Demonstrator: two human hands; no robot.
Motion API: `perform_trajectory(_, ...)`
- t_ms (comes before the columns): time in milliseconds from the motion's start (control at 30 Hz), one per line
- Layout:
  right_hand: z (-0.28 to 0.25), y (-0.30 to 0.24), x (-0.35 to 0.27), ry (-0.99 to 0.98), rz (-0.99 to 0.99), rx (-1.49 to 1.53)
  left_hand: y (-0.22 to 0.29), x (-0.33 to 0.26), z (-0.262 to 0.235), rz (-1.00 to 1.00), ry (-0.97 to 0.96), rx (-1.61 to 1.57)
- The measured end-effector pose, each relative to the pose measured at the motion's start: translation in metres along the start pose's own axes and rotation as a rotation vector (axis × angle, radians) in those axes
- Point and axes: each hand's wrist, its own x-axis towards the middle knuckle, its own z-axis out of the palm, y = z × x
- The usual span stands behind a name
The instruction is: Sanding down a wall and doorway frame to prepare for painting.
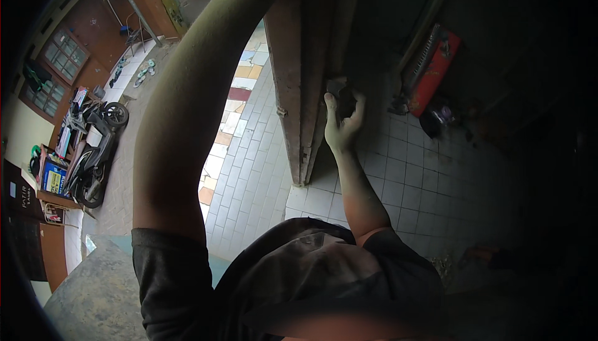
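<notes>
A tall brown wooden door point(299, 73) stands edge-on in front of me on the white tiled floor. My right hand point(342, 120) is pressed to the door's right edge, fingers curled around a small greyish pad or cloth point(338, 86); I cannot tell which. My left arm point(187, 110) rises along the door's left side and leaves the picture at the top, so the left hand itself is hidden. My dark grey shirt point(299, 278) fills the bottom of the picture.
A parked motorbike point(93, 154) stands far left beside stacked boxes point(53, 176). A red flat object point(433, 70) leans at the right near a dark round thing point(439, 116). A strip of coloured tiles point(233, 101) runs left of the door. A grey ledge point(93, 291) lies bottom left.
</notes>
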Motion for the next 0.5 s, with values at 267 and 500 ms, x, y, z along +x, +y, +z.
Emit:
perform_trajectory(267,-0.078,-0.033,0.025,-0.242,0.973,1.042,0.047,-0.089,-0.027,-0.25,-0.244,-0.296)
perform_trajectory(500,-0.109,-0.007,0.029,-0.459,1.117,0.834,0.195,-0.206,-0.129,-0.99,-0.499,-0.691)
